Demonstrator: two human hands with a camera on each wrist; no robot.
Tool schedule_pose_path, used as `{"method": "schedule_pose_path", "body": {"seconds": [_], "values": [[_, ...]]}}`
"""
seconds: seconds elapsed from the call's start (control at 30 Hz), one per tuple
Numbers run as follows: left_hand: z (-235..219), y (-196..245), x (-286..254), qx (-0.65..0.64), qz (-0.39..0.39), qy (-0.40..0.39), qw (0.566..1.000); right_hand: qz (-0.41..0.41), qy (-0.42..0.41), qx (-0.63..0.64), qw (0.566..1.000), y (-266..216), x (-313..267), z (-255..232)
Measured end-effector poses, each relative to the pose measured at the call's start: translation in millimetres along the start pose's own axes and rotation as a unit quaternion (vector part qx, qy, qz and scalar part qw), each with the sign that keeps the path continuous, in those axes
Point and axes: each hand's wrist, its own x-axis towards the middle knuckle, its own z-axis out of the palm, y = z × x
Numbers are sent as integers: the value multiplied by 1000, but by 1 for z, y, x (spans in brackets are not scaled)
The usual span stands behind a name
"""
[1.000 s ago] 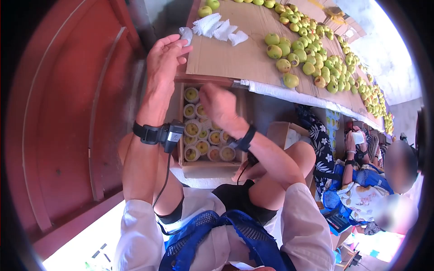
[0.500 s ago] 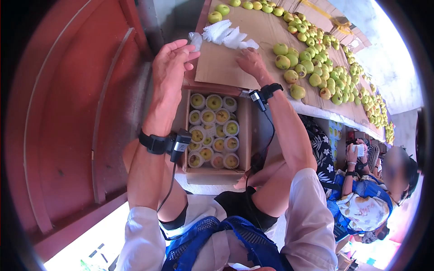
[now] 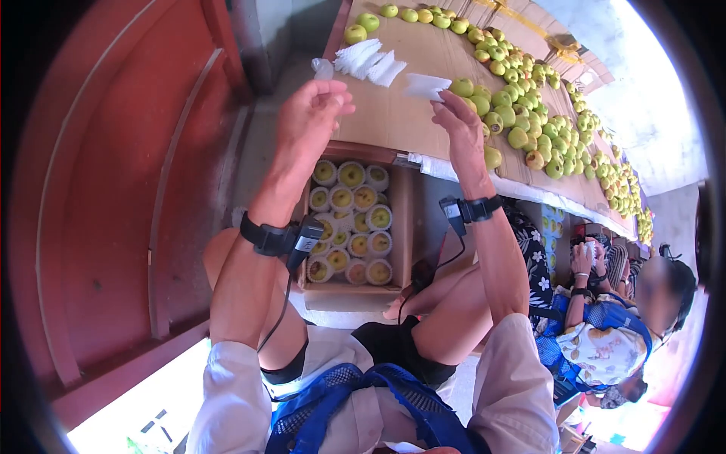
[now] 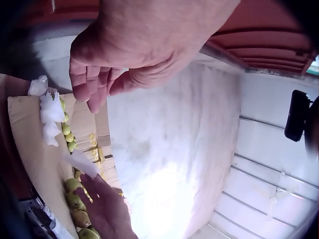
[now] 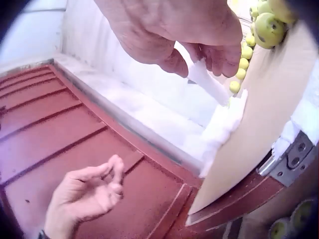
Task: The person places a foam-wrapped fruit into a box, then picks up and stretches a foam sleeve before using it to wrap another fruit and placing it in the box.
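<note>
My right hand [image 3: 463,136] pinches a white foam net sleeve [image 3: 426,85] by one end, over the cardboard-covered table beside the green apples [image 3: 522,117]. The right wrist view shows the sleeve [image 5: 208,83] hanging flat from between thumb and fingers. My left hand [image 3: 311,113] hovers at the table's left corner, fingers loosely bent and nothing in them. Just beyond it lies a crumpled translucent wrap [image 3: 323,69]. More foam net sleeves [image 3: 368,60] are spread beside that wrap. Below the table edge stands a carton [image 3: 348,300] of apples in foam nets [image 3: 352,174].
Loose apples run along the cardboard [image 3: 401,113] to the far right. A red panelled door [image 3: 113,189] closes off the left side. At the right, another person [image 3: 605,333] in a blue vest handles something white. My bare knees flank the carton.
My right hand has gone from above the carton up to the sleeves, taken one, and moved right with it. The left hand has shifted slightly right, away from the crumpled wrap.
</note>
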Motion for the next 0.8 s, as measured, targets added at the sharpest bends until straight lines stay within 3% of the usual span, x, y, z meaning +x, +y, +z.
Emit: {"method": "schedule_pose_path", "body": {"seconds": [0.1, 0.23, 0.33, 0.53, 0.63, 0.73, 0.8], "values": [[7, -9, 4, 32, 15, -21, 999, -8, -19, 59, 998, -5, -14, -4], [19, -27, 9, 143, 112, -32, 983, 4, -48, 107, 993, -12, -32, -2], [32, -30, 6, 113, 134, -62, 983, 12, -81, 137, 987, -17, -42, 2], [42, -22, 3, 61, -33, -163, 984, 38, -130, 143, 980, -21, -55, 4], [40, -31, 7, -47, -35, -149, 987, 20, -138, 61, 988, -12, -52, -1], [42, -31, 6, -88, -54, -118, 988, -68, -143, -6, 987, -9, -53, 2], [45, -32, 5, -1, -1, -91, 996, -38, -165, 16, 985, -21, -57, 4]]}}
